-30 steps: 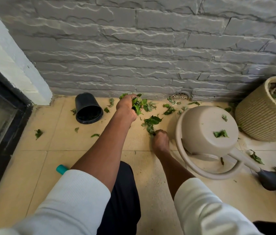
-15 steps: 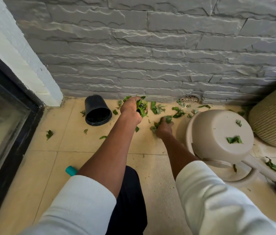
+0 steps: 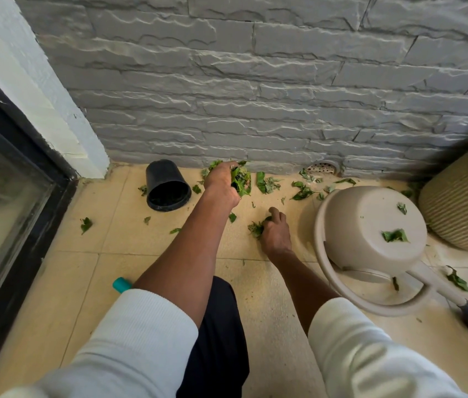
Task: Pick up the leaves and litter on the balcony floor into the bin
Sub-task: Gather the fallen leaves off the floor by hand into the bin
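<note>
**Both hands full of leaves by the black pot**

Our left hand (image 3: 222, 182) is raised just to the right of the black pot (image 3: 167, 185), its fingers curled round a bunch of green leaves (image 3: 241, 179). Our right hand (image 3: 274, 234) is down on the floor (image 3: 270, 311), further right of the pot and nearer to us, its fingers closed on a small clump of leaves (image 3: 255, 228).

The pot lies tipped on its side, its mouth towards us, close to the grey stone wall (image 3: 255, 96). More loose leaves (image 3: 301, 191) are scattered along the foot of the wall to the right of the pot, and a few small ones (image 3: 86, 224) lie to its left. Well to the right of the pot a beige watering can (image 3: 370, 239) lies on the floor with leaf scraps on it, and beyond it stands a ribbed planter (image 3: 462, 208).
</note>
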### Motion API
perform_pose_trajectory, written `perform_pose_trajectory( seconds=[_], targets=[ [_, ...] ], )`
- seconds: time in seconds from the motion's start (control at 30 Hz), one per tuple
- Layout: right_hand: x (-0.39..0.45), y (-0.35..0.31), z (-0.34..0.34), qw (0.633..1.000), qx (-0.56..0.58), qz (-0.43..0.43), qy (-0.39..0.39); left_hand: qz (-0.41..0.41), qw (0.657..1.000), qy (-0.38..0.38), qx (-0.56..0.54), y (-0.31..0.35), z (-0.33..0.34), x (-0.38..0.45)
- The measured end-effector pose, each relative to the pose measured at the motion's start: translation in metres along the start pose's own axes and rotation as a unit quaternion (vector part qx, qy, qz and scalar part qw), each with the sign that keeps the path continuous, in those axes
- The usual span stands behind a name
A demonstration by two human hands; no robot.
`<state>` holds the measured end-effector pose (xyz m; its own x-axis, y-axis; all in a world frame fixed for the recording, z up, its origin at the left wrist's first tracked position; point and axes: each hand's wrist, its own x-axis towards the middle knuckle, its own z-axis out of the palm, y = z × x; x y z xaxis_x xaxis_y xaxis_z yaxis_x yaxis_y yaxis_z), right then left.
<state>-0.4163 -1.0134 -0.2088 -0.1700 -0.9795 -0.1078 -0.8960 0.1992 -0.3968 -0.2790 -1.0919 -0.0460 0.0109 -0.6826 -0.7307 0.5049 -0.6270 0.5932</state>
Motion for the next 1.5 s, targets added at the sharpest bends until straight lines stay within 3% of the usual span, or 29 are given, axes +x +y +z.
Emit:
perform_pose_trajectory(
  seconds=[0.13, 0.3, 0.5, 0.7, 0.9, 1.03, 1.13, 1.27, 1.5],
  targets=[
    [-0.004, -0.004, -0.006, 0.997, -0.052, -0.037, -0.042, 0.004, 1.000, 0.002, -0.004, 0.005, -0.005, -0.002],
    [0.005, -0.001, -0.011, 0.994, 0.063, 0.094, -0.017, 0.004, 1.000, 0.011, 0.002, 0.012, -0.012, -0.007],
    [0.026, -0.018, -0.026, 0.988, 0.104, 0.109, -0.041, 0.009, 1.000, 0.000, -0.021, 0.013, -0.013, -0.009],
    [0.014, -0.032, -0.010, 0.993, 0.004, 0.049, -0.109, 0.002, 1.000, -0.004, -0.009, 0.012, -0.015, -0.011],
    [-0.038, -0.029, 0.022, 0.999, -0.042, -0.019, -0.022, -0.002, 1.000, 0.006, -0.008, 0.016, -0.021, -0.009],
    [-0.055, -0.024, 0.029, 0.997, -0.038, -0.058, -0.018, -0.002, 1.000, 0.001, -0.012, 0.013, -0.022, -0.008],
    [-0.052, -0.018, 0.012, 0.998, 0.061, 0.005, 0.008, -0.010, 1.000, -0.006, -0.020, 0.009, -0.019, -0.007],
    [-0.033, 0.016, -0.019, 0.969, 0.156, 0.188, 0.046, -0.006, 1.000, -0.014, -0.011, 0.004, -0.011, -0.006],
    [-0.039, 0.022, -0.017, 0.976, 0.140, 0.155, -0.065, -0.014, 1.000, -0.012, -0.001, 0.001, -0.008, -0.008]
  ],
)
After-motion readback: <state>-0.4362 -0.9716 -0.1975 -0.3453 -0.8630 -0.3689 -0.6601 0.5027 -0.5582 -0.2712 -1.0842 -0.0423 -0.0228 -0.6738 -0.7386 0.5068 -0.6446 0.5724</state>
